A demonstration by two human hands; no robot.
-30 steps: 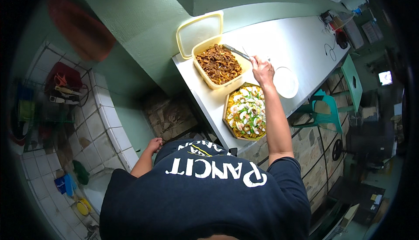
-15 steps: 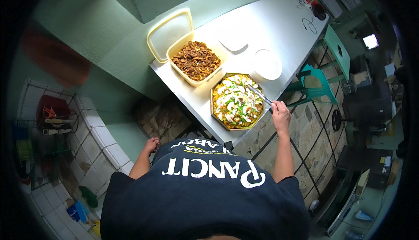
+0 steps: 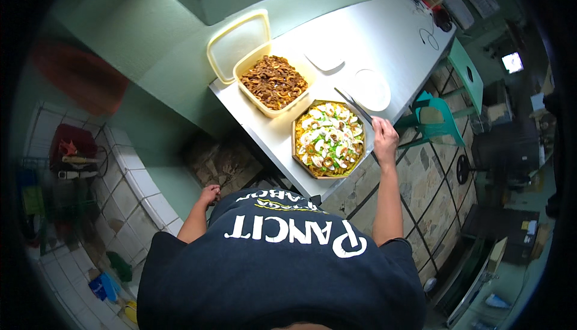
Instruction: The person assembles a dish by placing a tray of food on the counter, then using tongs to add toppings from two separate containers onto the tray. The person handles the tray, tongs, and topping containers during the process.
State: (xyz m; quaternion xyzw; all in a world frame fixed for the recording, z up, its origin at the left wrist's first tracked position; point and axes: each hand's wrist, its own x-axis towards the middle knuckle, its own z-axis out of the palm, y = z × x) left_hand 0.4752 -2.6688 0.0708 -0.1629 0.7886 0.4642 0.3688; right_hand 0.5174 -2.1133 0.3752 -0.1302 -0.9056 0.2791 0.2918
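Gripped in my right hand (image 3: 384, 139) is a pair of long, thin metal tongs (image 3: 353, 103). Their tips point away from me, between the noodle tray and a round white container (image 3: 371, 90). Just left of that hand lies an octagonal tray (image 3: 294, 144) of yellow noodles (image 3: 327, 139), topped with sliced egg, green bits and brown pieces. Behind it to the left stands a square yellowish tub (image 3: 245, 93) full of dark brown strips and rings (image 3: 273, 82). My left hand (image 3: 210, 194) hangs by my side below the table edge, fingers curled, with nothing visible in it.
The tub's lid (image 3: 237, 42) leans upright against the wall. A flat white lid (image 3: 324, 60) lies on the white table (image 3: 360, 30). To the right stands a green plastic chair (image 3: 437, 120); cables (image 3: 428, 39) lie at the far end.
My right hand has lifted slightly away from me. The tongs' tips have left the noodle topping and moved toward the round white container. My left hand stays put.
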